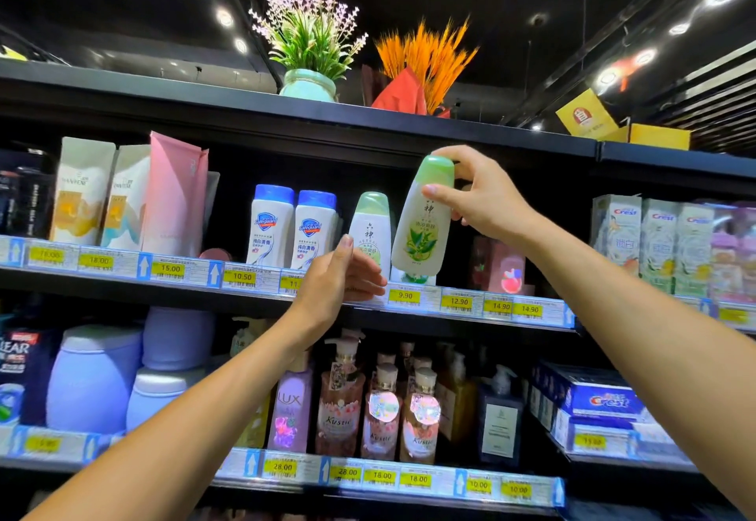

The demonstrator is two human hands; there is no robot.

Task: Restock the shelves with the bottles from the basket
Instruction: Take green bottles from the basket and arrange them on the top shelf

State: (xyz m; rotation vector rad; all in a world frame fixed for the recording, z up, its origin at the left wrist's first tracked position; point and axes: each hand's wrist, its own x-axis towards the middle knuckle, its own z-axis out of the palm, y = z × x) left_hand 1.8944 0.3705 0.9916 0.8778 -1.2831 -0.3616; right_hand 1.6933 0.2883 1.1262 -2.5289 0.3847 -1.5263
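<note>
Pinching bottle near its cap with right hand, tilted just above shelf lip beside twin; looks light, stiff, slick plastic, so safer gripped mid-body; left hand relaxed, fingers straight in front of twin's base, holding nothing.

Held bottle smooth glossy plastic; shelf edge matt black metal

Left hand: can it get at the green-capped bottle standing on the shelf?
Probably yes. The left hand is open right in front of the shelved bottle, nothing between them; the held bottle in the right hand sits beside it, not across.
</note>
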